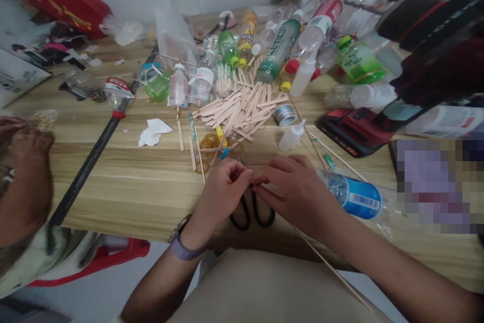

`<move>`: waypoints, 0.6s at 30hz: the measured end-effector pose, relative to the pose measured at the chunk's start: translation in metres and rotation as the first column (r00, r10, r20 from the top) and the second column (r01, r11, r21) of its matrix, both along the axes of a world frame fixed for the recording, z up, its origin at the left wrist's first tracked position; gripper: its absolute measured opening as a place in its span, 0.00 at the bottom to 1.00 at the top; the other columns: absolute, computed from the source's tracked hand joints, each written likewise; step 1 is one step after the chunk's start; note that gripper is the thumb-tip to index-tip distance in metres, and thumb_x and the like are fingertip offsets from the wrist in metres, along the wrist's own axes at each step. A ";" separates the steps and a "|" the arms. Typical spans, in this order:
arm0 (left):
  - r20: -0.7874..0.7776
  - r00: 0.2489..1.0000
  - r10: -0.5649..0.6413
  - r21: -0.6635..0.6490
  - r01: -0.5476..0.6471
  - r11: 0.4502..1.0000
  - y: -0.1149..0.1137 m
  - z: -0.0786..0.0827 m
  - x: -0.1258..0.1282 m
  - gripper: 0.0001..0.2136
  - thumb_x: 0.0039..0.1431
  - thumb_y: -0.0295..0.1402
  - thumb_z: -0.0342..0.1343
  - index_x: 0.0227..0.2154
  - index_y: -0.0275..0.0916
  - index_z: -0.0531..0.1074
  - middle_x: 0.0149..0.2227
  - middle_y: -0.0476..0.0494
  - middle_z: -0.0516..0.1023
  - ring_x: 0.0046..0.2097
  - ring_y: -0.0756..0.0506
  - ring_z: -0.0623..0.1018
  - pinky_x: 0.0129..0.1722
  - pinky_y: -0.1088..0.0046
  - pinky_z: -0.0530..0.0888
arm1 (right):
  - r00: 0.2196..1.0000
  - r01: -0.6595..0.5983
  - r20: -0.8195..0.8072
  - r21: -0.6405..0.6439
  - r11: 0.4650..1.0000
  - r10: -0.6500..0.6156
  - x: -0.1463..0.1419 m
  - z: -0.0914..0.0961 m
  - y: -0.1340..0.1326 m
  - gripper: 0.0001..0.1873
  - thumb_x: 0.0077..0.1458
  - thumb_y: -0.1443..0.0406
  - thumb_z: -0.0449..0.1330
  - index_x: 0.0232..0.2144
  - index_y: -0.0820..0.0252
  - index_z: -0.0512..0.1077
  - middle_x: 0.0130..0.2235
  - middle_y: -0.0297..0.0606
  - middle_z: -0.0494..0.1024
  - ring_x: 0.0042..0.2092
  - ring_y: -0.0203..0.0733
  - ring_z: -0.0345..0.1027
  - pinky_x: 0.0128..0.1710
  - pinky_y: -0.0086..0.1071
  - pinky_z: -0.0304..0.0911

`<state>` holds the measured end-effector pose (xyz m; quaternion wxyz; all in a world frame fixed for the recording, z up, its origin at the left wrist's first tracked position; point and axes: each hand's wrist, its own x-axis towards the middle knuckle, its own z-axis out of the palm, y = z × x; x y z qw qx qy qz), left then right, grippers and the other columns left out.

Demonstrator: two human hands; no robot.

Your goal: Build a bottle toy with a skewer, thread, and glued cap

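My left hand (223, 189) and my right hand (293, 189) meet at the table's near edge, fingertips pinched together on something small that I cannot make out. Black-handled scissors (251, 212) lie right under the hands. A thin wooden skewer (333, 270) runs from under my right hand toward the lower right. A plastic bottle with a blue label (357, 197) lies on its side just right of my right wrist. Beyond the hands lie rubber bands (207, 144) and a heap of wooden craft sticks (242, 109).
Several plastic bottles (280, 48) crowd the far right of the wooden table (132, 177). A white glue bottle (291, 136), thread spool (284, 114), red-black tool (351, 131) and long black rod (91, 162) lie around. Another person's hand (22, 146) works at the left edge.
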<state>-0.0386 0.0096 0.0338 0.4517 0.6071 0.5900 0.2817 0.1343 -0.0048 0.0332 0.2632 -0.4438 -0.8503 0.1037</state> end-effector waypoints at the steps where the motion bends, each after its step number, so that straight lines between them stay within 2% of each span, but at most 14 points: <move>1: -0.014 1.000 -0.004 0.010 0.004 1.000 0.000 0.000 0.000 0.09 0.56 0.36 0.54 0.22 0.40 0.69 0.27 0.50 0.71 0.33 0.47 0.71 0.35 0.69 0.66 | 1.000 0.003 0.006 -0.002 1.000 -0.003 0.000 0.000 0.000 0.05 0.58 0.70 0.63 0.29 0.59 0.75 0.30 0.34 0.76 0.34 0.42 0.69 0.40 0.38 0.52; 7: -0.026 1.000 -0.012 0.016 0.012 1.000 -0.001 -0.001 0.002 0.10 0.58 0.37 0.54 0.22 0.40 0.69 0.27 0.50 0.71 0.32 0.47 0.71 0.34 0.69 0.67 | 0.997 0.063 0.036 -0.045 0.997 -0.061 -0.001 -0.002 -0.001 0.03 0.58 0.67 0.65 0.31 0.58 0.77 0.31 0.35 0.77 0.36 0.43 0.70 0.40 0.39 0.52; 18: 0.052 0.998 -0.030 -0.076 0.033 0.997 -0.001 -0.002 0.001 0.11 0.56 0.41 0.54 0.25 0.40 0.70 0.28 0.49 0.71 0.33 0.46 0.71 0.35 0.68 0.67 | 0.997 0.080 -0.023 0.022 0.997 -0.079 -0.003 -0.006 0.000 0.05 0.57 0.71 0.60 0.30 0.61 0.76 0.31 0.36 0.77 0.36 0.45 0.70 0.40 0.39 0.52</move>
